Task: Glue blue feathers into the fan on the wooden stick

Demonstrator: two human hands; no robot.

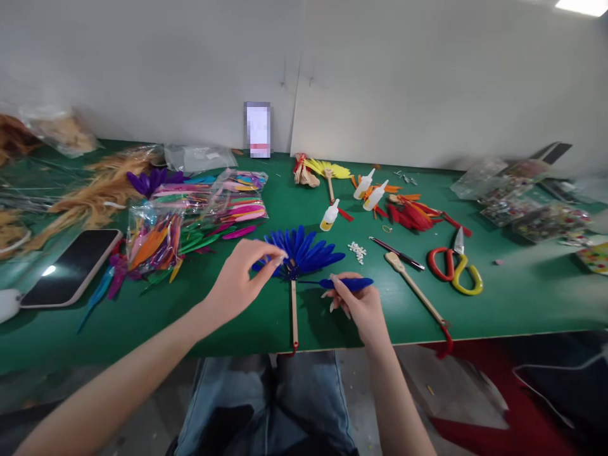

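A fan of blue feathers (304, 250) on a thin wooden stick (294, 313) lies on the green table (522, 297) in front of me. My left hand (240, 278) pinches the left edge of the fan near its hub, fingers closed on the feathers. My right hand (354, 304) holds a single blue feather (349, 283) by its quill, its tip pointing right, just beside the fan's lower right.
Bags of coloured feathers (190, 215) and a phone (71, 266) lie to the left. Glue bottles (329, 215), a yellow feather fan (327, 170), red and orange feathers (413, 214), white beads (357, 251), a wooden spoon-stick (413, 288) and red-yellow scissors (456, 269) sit to the right.
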